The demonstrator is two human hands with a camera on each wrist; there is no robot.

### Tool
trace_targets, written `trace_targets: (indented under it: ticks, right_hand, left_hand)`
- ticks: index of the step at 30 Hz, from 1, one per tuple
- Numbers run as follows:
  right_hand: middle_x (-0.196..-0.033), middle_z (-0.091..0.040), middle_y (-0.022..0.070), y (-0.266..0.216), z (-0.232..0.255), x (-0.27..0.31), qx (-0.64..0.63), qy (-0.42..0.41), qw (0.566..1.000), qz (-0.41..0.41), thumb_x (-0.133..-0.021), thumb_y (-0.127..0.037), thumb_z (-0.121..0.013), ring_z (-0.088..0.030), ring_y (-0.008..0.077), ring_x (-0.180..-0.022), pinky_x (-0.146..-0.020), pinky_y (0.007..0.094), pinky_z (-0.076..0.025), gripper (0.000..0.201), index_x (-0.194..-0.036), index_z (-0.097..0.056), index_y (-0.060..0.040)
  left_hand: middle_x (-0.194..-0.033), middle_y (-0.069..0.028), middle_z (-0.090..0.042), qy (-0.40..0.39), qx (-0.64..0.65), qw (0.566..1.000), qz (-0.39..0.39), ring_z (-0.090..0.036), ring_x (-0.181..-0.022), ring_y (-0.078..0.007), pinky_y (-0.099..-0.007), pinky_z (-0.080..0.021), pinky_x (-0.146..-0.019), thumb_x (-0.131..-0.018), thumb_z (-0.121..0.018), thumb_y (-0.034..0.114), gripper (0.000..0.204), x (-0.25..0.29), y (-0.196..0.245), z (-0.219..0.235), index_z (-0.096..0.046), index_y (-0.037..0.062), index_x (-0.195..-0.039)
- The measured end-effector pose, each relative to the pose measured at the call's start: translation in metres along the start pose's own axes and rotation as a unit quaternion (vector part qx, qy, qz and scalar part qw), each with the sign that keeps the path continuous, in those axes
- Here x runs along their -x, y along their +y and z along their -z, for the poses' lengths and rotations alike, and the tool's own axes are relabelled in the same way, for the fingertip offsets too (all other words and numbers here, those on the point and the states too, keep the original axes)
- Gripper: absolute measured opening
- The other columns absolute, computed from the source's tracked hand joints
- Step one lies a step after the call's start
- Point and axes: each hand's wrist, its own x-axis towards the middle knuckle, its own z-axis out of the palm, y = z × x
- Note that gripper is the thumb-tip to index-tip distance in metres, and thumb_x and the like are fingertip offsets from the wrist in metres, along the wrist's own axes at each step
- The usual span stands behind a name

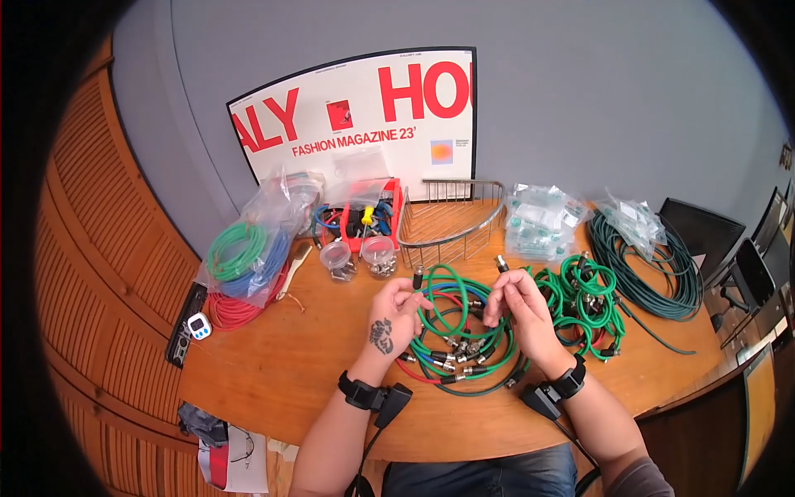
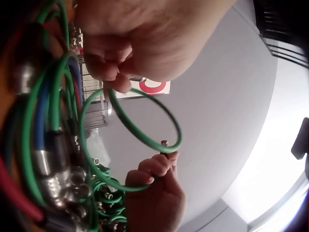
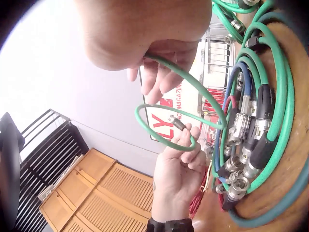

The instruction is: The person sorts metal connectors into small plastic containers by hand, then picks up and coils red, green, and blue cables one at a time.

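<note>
A green cable (image 2: 136, 129) with a metal connector at each end hangs in a loop between the two hands. The left hand (image 1: 396, 319) pinches it just below one connector (image 1: 418, 278), which points up. Near the other connector (image 1: 502, 263), the right hand (image 1: 530, 319) grips the cable with curled fingers. In the right wrist view the left hand (image 3: 177, 176) shows the cable between thumb and fingers. Under and between the hands lies a pile of coiled green, blue and red cables (image 1: 464, 370) with metal connectors.
More green cables (image 1: 592, 290) lie at the right, beside a dark coil (image 1: 654, 277). Behind stand a wire basket (image 1: 451, 240), a red bin (image 1: 397, 199), two small tubs (image 1: 378, 251) and clear bags (image 1: 542, 219). Bagged cables (image 1: 240, 257) and a brush (image 1: 294, 269) lie left.
</note>
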Motion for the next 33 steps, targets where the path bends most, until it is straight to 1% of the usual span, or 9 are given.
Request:
trace_targets:
  ticks: [2,5,9,14,19,22,25,30,33]
  right_hand:
    - [-0.101,-0.064,0.0102,0.001,0.007,0.0,-0.002,-0.053,0.999,-0.004,-0.101,-0.008,-0.037,-0.064,0.0181,-0.094,-0.079,0.0276,-0.047,0.028,-0.128,-0.045,-0.0058]
    - [-0.147,-0.044,0.0214,-0.014,0.001,-0.001,-0.165,-0.169,0.97,-0.064,-0.091,0.001,-0.045,-0.052,0.0283,-0.129,-0.101,0.0345,-0.043,0.063,-0.151,-0.029,-0.0069]
    - [-0.152,-0.04,0.0184,-0.008,-0.003,0.002,-0.091,-0.197,0.971,-0.099,-0.097,-0.001,-0.042,-0.044,0.0294,-0.138,-0.105,0.0376,-0.042,0.064,-0.156,-0.018,-0.0081]
    - [-0.14,-0.053,0.0168,-0.001,-0.002,0.002,-0.033,-0.196,0.976,-0.084,-0.105,-0.023,-0.045,-0.052,0.0245,-0.13,-0.097,0.034,-0.048,0.056,-0.155,-0.024,-0.0098]
    - [-0.097,-0.06,0.0035,-0.008,0.0,0.004,0.084,-0.106,0.977,-0.162,-0.103,-0.022,-0.052,-0.055,0.0157,-0.09,-0.087,0.0302,-0.046,0.043,-0.143,-0.05,-0.0061]
    - [-0.097,-0.057,0.0049,0.0,0.006,0.0,0.297,-0.101,0.948,0.046,-0.101,-0.022,-0.055,-0.055,0.0152,-0.09,-0.083,0.0264,-0.047,0.038,-0.138,-0.057,-0.0112]
    - [-0.099,-0.058,0.0054,0.005,0.002,0.001,0.316,-0.056,0.939,0.121,-0.098,-0.017,-0.058,-0.055,0.0158,-0.095,-0.086,0.0278,-0.046,0.035,-0.132,-0.062,-0.0109]
    - [-0.098,-0.059,0.0059,0.0,0.001,0.002,0.31,-0.042,0.946,0.08,-0.096,-0.009,-0.059,-0.056,0.0179,-0.095,-0.087,0.0295,-0.046,0.032,-0.127,-0.066,-0.0083]
    - [-0.09,-0.063,0.0044,0.005,-0.001,0.001,0.315,-0.002,0.946,0.082,-0.096,-0.01,-0.061,-0.06,0.0102,-0.077,-0.066,0.023,-0.05,0.024,-0.117,-0.069,-0.0023]
  left_hand:
    - [-0.088,-0.0161,-0.07,0.021,-0.014,0.999,-0.022,-0.05,-0.045,-0.0098,-0.0223,-0.039,-0.041,-0.099,-0.053,0.009,0.022,-0.001,-0.002,0.0,-0.047,-0.002,-0.117]
    - [-0.089,-0.0149,-0.069,0.028,0.036,0.999,-0.029,-0.049,-0.045,-0.0104,-0.0231,-0.04,-0.04,-0.1,-0.052,0.009,0.019,-0.001,0.0,0.002,-0.048,0.0008,-0.116]
    - [-0.084,-0.0093,-0.065,-0.007,0.137,0.99,-0.022,-0.048,-0.046,-0.0093,-0.0228,-0.038,-0.041,-0.1,-0.054,0.013,0.016,0.003,0.005,0.003,-0.052,0.0036,-0.112]
    - [-0.076,-0.0031,-0.058,-0.079,0.17,0.982,0.031,-0.044,-0.046,-0.0074,-0.022,-0.035,-0.041,-0.099,-0.056,0.016,0.017,0.008,0.012,0.001,-0.054,0.0049,-0.111]
    - [-0.076,0.001,-0.056,-0.174,0.099,0.979,0.033,-0.045,-0.052,-0.0046,-0.0201,-0.034,-0.046,-0.099,-0.057,0.016,0.017,0.011,0.01,-0.007,-0.055,0.0059,-0.112]
    - [-0.079,0.003,-0.059,-0.18,0.06,0.982,0.014,-0.048,-0.059,-0.0026,-0.0176,-0.034,-0.05,-0.098,-0.059,0.014,0.016,0.01,0.005,-0.009,-0.057,0.0062,-0.111]
    - [-0.083,0.0013,-0.062,-0.175,0.014,0.984,0.016,-0.051,-0.059,-0.0034,-0.0177,-0.036,-0.049,-0.097,-0.061,0.013,0.015,0.014,0.012,-0.009,-0.057,0.0055,-0.11]
    - [-0.085,-0.0045,-0.065,-0.167,-0.003,0.986,0.001,-0.056,-0.058,-0.0066,-0.0221,-0.041,-0.047,-0.094,-0.065,0.006,0.019,0.012,0.012,-0.01,-0.058,-0.0005,-0.11]
    - [-0.084,-0.004,-0.064,-0.168,-0.005,0.986,-0.005,-0.055,-0.053,-0.0081,-0.0227,-0.041,-0.045,-0.093,-0.067,0.006,0.021,0.012,0.01,-0.011,-0.058,-0.0007,-0.11]
